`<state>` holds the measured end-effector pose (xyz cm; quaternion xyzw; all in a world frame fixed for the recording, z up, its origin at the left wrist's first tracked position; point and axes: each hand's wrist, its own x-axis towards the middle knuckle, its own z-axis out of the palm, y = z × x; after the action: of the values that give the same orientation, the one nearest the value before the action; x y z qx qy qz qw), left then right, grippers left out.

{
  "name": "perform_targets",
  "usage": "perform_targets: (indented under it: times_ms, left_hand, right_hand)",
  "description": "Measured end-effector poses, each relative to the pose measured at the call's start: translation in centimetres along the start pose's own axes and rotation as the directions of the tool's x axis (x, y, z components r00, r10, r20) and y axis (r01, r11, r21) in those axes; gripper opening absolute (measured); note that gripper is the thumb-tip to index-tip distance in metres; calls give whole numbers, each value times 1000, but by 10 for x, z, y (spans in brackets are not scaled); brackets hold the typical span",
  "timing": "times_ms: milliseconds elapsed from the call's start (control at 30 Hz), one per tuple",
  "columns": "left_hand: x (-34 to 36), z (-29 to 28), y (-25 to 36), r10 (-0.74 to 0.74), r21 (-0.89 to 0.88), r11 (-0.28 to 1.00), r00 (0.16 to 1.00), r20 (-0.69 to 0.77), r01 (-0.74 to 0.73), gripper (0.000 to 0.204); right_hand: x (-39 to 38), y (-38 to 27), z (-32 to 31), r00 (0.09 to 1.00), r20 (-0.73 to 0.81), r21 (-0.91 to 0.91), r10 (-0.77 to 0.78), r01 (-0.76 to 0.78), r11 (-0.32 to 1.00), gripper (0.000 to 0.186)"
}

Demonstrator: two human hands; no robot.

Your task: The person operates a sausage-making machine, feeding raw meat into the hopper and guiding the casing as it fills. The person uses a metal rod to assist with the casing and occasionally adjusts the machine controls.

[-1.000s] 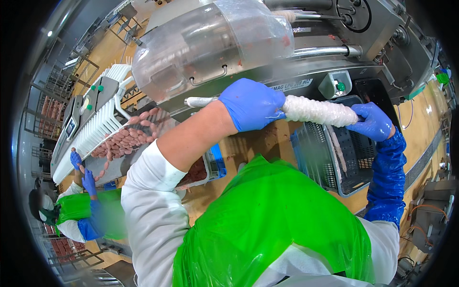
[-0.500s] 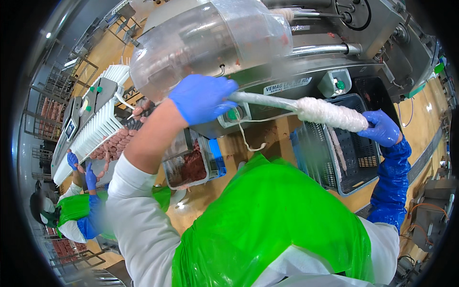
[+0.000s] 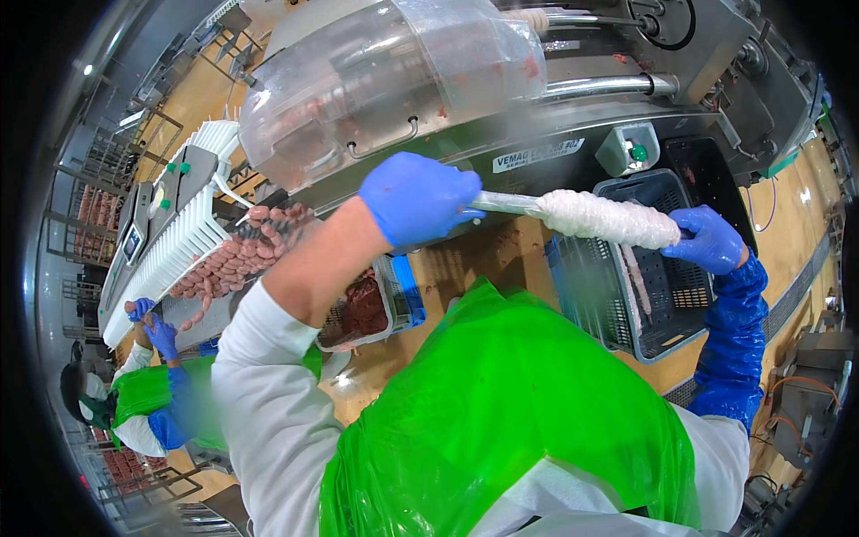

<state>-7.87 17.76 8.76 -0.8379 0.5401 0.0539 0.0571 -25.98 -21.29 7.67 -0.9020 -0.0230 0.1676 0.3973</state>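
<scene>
A long metal tube (image 3: 506, 203) slants between my two blue-gloved hands, in front of the machine. White shirred sausage casing (image 3: 608, 217) is bunched along its right half. My left hand (image 3: 420, 199) is closed round the left end of the tube, with a bare stretch showing between it and the casing. At the other end, my right hand (image 3: 711, 240) grips the tube just past the casing, where a dark piece shows; its fingers partly hide that end.
Below my right hand stands a dark crate (image 3: 667, 304) with casing strands on its rim. A bin of ground meat (image 3: 365, 309) sits under my left forearm. The stuffing machine's clear cover (image 3: 385, 80) lies ahead. At left, linked sausages (image 3: 224, 264) hang near a co-worker (image 3: 143, 394).
My left hand has moved right and down, nearer the casing. The loose strand hanging below the tube is no longer visible. My right hand has shifted slightly left.
</scene>
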Motion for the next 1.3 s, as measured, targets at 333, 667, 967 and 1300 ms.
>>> perform_targets:
  times_ms: [333, 667, 967, 1300]
  left_hand:
    - [3, 5, 22, -5, -160, 986, 948, -319, -49, 30]
    - [-21, 53, 39, -49, -178, 984, 975, -219, 9, 27]
    - [-52, 61, 0, -152, -156, 976, 988, 17, 153, 32]
    - [-14, 32, 21, -115, -238, 966, 991, -71, 95, 27]
  right_hand:
    - [12, -2, 4, 999, -19, 9, -42, 42, 999, 29]
    - [25, -13, 25, 984, 30, -220, -177, 179, 959, 35]
    - [59, -7, 21, 980, 161, -170, -117, 144, 975, 37]
    - [84, -11, 14, 971, 223, 40, -85, 78, 996, 36]
